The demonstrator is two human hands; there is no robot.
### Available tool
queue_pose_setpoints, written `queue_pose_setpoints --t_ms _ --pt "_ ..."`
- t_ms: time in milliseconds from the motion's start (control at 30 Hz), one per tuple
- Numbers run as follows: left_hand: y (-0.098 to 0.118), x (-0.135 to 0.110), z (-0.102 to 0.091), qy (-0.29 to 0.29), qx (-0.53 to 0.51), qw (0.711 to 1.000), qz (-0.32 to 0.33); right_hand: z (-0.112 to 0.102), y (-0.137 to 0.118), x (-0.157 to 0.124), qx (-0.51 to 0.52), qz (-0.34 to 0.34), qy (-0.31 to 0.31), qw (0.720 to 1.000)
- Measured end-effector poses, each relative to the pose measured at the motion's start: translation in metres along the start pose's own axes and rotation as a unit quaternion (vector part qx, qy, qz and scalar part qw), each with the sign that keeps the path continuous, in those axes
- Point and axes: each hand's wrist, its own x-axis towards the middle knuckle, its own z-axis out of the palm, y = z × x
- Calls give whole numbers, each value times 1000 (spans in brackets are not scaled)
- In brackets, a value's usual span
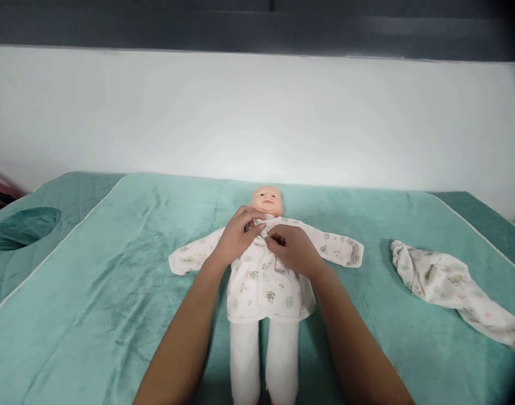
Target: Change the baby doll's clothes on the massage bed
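Observation:
A baby doll (266, 200) lies on its back in the middle of a teal blanket (113, 292), head toward the wall. It wears a white printed jacket (263, 289) with both sleeves spread out, and its white legs point toward me. My left hand (237, 236) pinches the jacket's front at the collar, just under the doll's chin. My right hand (293, 247) is closed on the jacket's other front edge right beside it, fingertips almost touching the left hand's.
A crumpled pair of white printed baby trousers (449, 284) lies on the blanket to the right. A darker green cushion (23, 225) sits at the far left edge. A white wall (257, 112) rises behind the bed.

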Motion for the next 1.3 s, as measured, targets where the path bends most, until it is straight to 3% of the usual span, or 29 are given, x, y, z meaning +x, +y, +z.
queue_pose_setpoints --t_ms 233,467,600,833,1300 --pt "4 -1 2 18 64 998 -23 6 4 2 45 20 10 999" --pt "1 -3 11 95 84 991 43 17 7 5 82 -40 169 981" --pt "1 -4 13 132 55 987 69 19 11 8 77 -60 155 983" --pt "-6 -3 15 127 6 988 88 19 14 11 87 -66 133 985" --pt "-7 -4 18 107 -63 992 -30 20 28 25 196 42 97 975"
